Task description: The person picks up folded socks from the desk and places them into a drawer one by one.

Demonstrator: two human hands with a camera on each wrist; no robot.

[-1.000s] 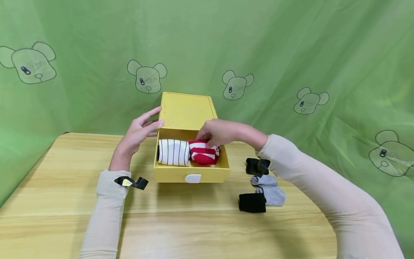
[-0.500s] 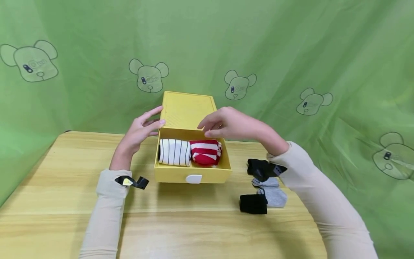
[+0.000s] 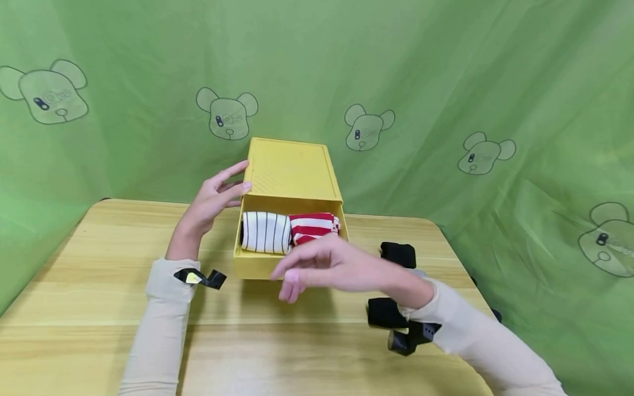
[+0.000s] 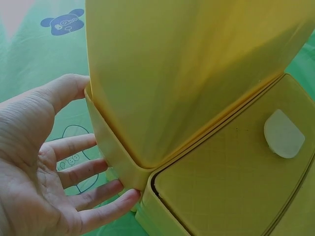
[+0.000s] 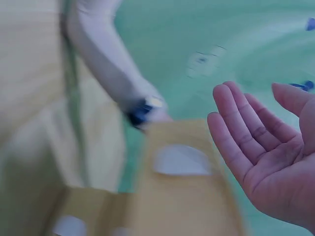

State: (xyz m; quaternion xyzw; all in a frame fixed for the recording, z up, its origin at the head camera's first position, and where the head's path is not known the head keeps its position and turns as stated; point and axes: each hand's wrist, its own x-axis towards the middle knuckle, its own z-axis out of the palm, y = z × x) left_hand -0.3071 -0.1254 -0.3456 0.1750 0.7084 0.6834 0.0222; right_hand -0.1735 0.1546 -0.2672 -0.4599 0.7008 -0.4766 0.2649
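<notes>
A yellow drawer box (image 3: 292, 168) stands at the back of the table with its drawer (image 3: 250, 268) pulled out. Inside lie a rolled white sock with dark stripes (image 3: 266, 232) and a red-and-white striped sock (image 3: 311, 223), partly hidden by my right hand. My left hand (image 3: 210, 202) rests against the box's left side; the left wrist view shows its spread fingers (image 4: 81, 172) touching that side. My right hand (image 3: 332, 267) is in front of the drawer, over its right front part, holding nothing. Its fingers look relaxed and extended in the right wrist view, and they hide the drawer's white handle in the head view.
Right of the box lie a black folded sock (image 3: 398, 254) and a second black one (image 3: 383, 312). The right forearm covers most of a grey sock (image 3: 419, 272). A green curtain (image 3: 421, 60) with bear drawings hangs behind the wooden table (image 3: 114, 308).
My right hand has left the red-and-white sock in the drawer, lifted, and come forward and down to the drawer's front. The left hand has stayed against the box.
</notes>
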